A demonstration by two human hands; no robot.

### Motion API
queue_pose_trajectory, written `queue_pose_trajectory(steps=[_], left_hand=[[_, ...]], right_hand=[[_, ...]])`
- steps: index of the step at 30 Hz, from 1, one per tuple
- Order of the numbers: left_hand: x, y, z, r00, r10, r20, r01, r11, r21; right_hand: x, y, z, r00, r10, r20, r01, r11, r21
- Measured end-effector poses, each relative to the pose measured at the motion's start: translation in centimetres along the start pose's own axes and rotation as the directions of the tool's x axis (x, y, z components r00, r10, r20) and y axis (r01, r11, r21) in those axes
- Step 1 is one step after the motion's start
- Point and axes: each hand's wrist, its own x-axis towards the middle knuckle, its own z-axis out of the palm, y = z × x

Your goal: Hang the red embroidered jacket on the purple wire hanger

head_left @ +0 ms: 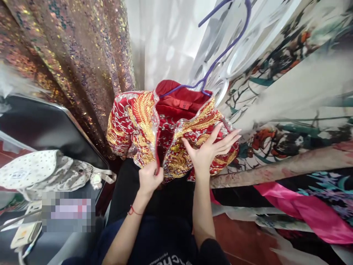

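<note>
A red jacket (143, 114) with gold and silver embroidery hangs in front of me on a purple hanger (219, 57). Its front is parted, and a red size tag (184, 105) marked S shows inside the collar. My left hand (150, 177) is closed on the lower front edge of the jacket, on the left side of the opening. With fingers spread, my right hand (211, 151) lies against the embroidered front panel on the other side. The hanger's lower part is hidden inside the jacket.
On the left, a black chair (46, 117) holds a dotted white bag (41, 173) and a white plug (26, 233) with cables. A sequined curtain (82, 48) hangs behind. Patterned fabric (275, 140) and a pink ribbon (303, 209) are at right.
</note>
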Motion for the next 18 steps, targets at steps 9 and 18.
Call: queue_pose_trajectory(steps=[9,18], left_hand=[[3.6,-1.0,4.3,0.944,-0.086,0.32,0.063,0.995,0.081],[1.1,-6.4,5.4,0.909,-0.359,0.211,0.415,0.733,-0.539]], right_hand=[[1.5,1.8,3.0,0.998,0.062,-0.013,-0.063,0.996,-0.056],[-3.8,-0.1,3.7,0.997,0.038,-0.07,-0.046,0.992,-0.12]])
